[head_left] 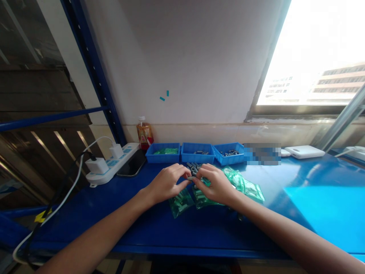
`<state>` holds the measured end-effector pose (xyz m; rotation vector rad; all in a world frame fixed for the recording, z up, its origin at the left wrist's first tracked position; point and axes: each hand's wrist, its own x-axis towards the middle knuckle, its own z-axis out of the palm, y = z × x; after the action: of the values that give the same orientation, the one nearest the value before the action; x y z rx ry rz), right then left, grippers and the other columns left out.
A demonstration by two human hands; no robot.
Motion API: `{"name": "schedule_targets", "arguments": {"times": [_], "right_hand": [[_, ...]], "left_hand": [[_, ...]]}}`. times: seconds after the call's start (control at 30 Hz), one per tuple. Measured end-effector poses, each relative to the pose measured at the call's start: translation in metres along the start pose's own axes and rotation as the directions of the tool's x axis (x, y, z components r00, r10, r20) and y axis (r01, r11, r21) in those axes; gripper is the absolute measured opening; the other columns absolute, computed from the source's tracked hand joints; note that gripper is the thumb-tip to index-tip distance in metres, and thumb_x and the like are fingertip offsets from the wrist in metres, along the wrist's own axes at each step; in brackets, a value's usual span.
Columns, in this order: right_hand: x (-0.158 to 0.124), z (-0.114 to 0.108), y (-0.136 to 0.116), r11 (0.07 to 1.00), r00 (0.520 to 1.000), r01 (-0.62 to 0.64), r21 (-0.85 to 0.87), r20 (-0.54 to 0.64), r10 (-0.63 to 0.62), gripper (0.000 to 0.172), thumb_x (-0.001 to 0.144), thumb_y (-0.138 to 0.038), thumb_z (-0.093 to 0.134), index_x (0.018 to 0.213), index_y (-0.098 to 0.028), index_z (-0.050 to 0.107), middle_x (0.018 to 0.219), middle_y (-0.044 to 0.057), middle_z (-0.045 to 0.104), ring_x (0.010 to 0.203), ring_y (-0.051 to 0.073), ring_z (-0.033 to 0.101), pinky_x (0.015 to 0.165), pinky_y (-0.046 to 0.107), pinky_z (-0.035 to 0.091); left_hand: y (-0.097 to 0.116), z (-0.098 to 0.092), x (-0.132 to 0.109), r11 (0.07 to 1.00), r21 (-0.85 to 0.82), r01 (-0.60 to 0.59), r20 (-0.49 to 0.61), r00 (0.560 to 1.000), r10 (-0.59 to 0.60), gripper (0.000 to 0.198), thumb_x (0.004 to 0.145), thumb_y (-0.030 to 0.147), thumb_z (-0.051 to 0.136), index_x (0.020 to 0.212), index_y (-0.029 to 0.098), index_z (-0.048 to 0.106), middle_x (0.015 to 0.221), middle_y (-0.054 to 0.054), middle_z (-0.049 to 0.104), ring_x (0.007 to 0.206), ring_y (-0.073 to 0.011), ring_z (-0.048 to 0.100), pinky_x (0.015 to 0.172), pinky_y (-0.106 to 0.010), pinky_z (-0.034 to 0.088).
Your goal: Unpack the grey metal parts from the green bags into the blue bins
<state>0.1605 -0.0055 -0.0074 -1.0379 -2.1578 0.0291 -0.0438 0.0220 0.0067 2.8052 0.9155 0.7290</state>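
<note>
My left hand (170,182) and my right hand (213,182) meet over the middle of the blue table. Both pinch a small grey piece (191,178) between thumb and fingers; it is too small to tell its kind. Just behind the fingertips lies a heap of dark grey pieces (193,167), partly covered by my right hand. Beneath my hands are green plastic bags with pieces in them, one bag (181,203) on the left and another bag (202,198) beside it. More green bags (246,186) lie to the right of my right hand.
Three blue bins stand along the wall: a left bin (163,158) holding green bags, a middle bin (198,156) and a right bin (230,154) with small metal parts. A power strip (114,164), phone (132,163) and bottle (145,133) are left; a white power bank (305,152) is right.
</note>
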Motion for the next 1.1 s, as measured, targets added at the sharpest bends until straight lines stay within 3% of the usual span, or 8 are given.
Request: {"name": "schedule_targets", "arguments": {"times": [1.1], "right_hand": [[-0.0031,0.0076,0.0062,0.992,0.997,0.043,-0.114,-0.051,-0.05,0.019,0.091,-0.03,0.054,0.081,-0.019,0.065,0.073,0.004,0.064,0.072,0.017,0.052,0.067,0.03,0.039]], "left_hand": [[-0.0009,0.0022,-0.0003,0.999,-0.022,0.038,0.025,0.999,-0.038,0.014,0.087,0.031,0.057,0.094,0.019,0.059,0.089,-0.002,0.065,0.085,-0.0172,0.059,0.075,-0.027,0.044]]}}
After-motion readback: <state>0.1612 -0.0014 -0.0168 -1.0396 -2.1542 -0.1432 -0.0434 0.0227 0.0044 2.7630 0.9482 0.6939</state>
